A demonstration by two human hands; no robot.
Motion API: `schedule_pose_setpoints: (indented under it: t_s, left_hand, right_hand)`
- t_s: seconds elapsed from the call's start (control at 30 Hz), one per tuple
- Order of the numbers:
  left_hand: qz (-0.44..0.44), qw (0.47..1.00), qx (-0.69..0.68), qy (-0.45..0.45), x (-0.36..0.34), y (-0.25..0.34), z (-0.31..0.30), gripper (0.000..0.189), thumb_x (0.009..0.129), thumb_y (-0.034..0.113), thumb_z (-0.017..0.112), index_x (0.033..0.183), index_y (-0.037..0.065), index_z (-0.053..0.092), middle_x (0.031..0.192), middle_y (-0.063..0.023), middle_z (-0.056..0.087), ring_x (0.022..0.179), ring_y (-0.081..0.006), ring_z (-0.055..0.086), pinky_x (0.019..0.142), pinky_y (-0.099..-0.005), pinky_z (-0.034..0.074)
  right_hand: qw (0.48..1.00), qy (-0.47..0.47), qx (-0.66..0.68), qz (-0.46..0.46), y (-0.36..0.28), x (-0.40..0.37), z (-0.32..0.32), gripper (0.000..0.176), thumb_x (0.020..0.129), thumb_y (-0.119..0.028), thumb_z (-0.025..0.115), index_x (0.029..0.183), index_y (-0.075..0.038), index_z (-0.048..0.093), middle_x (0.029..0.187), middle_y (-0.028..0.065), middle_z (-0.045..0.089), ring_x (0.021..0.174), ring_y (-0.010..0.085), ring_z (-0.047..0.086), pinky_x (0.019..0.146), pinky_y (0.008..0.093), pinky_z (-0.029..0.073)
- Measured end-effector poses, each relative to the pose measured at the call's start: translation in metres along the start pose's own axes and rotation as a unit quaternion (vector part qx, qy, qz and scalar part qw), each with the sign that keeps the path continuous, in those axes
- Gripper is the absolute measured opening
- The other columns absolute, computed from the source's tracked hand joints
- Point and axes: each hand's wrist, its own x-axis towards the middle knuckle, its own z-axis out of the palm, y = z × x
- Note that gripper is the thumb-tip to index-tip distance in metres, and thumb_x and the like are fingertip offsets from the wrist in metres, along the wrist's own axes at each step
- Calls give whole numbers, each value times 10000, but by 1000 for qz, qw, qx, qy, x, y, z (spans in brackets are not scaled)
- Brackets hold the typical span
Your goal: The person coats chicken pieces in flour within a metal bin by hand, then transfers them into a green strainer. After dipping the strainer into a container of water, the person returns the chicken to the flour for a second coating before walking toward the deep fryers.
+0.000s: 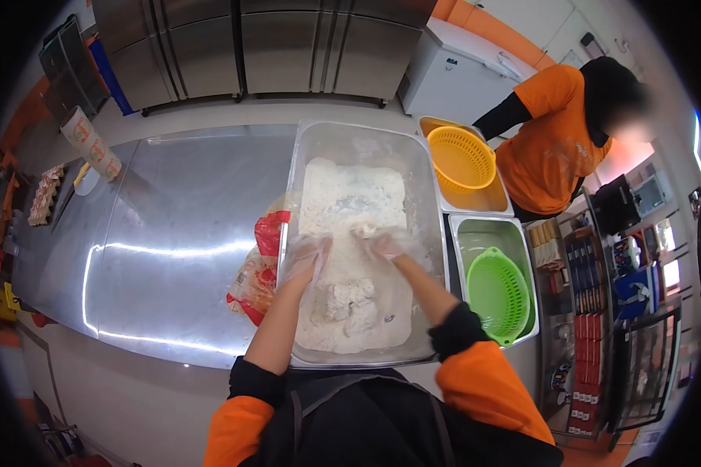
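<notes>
Lumps (350, 300) in flour (349, 261), body-side of L/R fingers (319, 247).

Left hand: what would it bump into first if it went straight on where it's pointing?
Probably the white powder in the metal tray. The left hand looks very near it, but blur hides whether they touch.

One head-worn, wide-angle view looks forward and down from close above the metal tray (343, 138).
</notes>
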Motion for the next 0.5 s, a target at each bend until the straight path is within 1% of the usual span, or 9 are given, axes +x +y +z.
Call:
schedule_pose_setpoints:
  t_s: [0.03, 0.1, 0.17, 0.2, 0.23, 0.33, 0.43, 0.47, 0.5]
  left_hand:
    - [12, 999, 17, 43, 4, -4, 6, 501, 754, 449, 282, 894, 27, 514, 942, -175, 496, 918, -296, 446, 784, -363, 334]
    - [5, 995, 86, -42, 21, -10, 5, 504, 756, 450, 279, 935, 33, 500, 966, -179, 482, 929, -299, 437, 805, -356, 323]
    - [20, 988, 133, -79, 14, -4, -3, 520, 755, 484, 272, 960, 60, 496, 945, -162, 496, 918, -299, 439, 801, -365, 316]
    - [29, 985, 137, -99, 13, 2, -9, 527, 754, 487, 267, 976, 61, 486, 957, -169, 489, 927, -300, 435, 809, -362, 312]
    - [39, 982, 140, -123, 9, 9, -13, 535, 754, 490, 261, 991, 63, 477, 969, -175, 483, 936, -302, 431, 817, -359, 307]
    - [25, 979, 105, -170, -5, 9, -2, 530, 762, 476, 250, 1033, 68, 451, 992, -196, 468, 954, -302, 425, 836, -342, 295]
    - [-72, 961, 127, -235, -12, 16, 12, 474, 778, 422, 248, 1026, 81, 463, 1057, -172, 435, 996, -282, 402, 840, -322, 302]
    - [-115, 948, 145, -260, -13, 19, 16, 450, 784, 399, 248, 1016, 86, 474, 1087, -156, 421, 1015, -273, 391, 840, -315, 307]
    - [-95, 950, 110, -276, -13, 14, 26, 459, 787, 400, 240, 1019, 77, 470, 1089, -156, 418, 1014, -270, 392, 840, -313, 307]
  right_hand:
    - [1000, 1, -5, -14, 17, 13, 26, 295, 774, -275, 371, 909, -36, 478, 784, 69, 545, 651, 171, 502, 579, 287, 405]
    - [999, -2, -4, -42, 43, 25, 79, 349, 790, -279, 347, 1040, -45, 413, 878, 58, 529, 726, 149, 503, 645, 264, 400]
    - [978, -66, 197, 2, 27, 2, 82, 381, 800, -270, 334, 1109, -50, 378, 976, 57, 494, 841, 138, 467, 740, 252, 355]
    - [914, -116, 386, 58, -20, -27, 39, 375, 803, -259, 333, 1112, -51, 376, 1026, 62, 466, 919, 138, 429, 803, 252, 314]
    - [806, -159, 558, 114, -48, -50, 11, 369, 805, -249, 332, 1115, -52, 375, 1076, 68, 438, 997, 137, 392, 865, 251, 272]
    - [754, -238, 606, 86, -40, -81, -8, 389, 811, -267, 329, 1145, -68, 346, 1150, 53, 369, 1072, 135, 310, 911, 245, 191]
    - [813, -173, 544, 116, -49, -113, -24, 453, 815, -354, 288, 1165, -67, 316, 1166, 56, 357, 1089, 141, 300, 911, 247, 194]
    - [869, -172, 450, 117, -36, -117, -16, 478, 814, -380, 264, 1167, -60, 309, 1172, 60, 349, 1091, 147, 299, 912, 248, 196]
    - [915, -167, 350, 115, -16, -119, 0, 506, 812, -406, 239, 1169, -53, 302, 1178, 64, 341, 1092, 153, 297, 913, 249, 197]
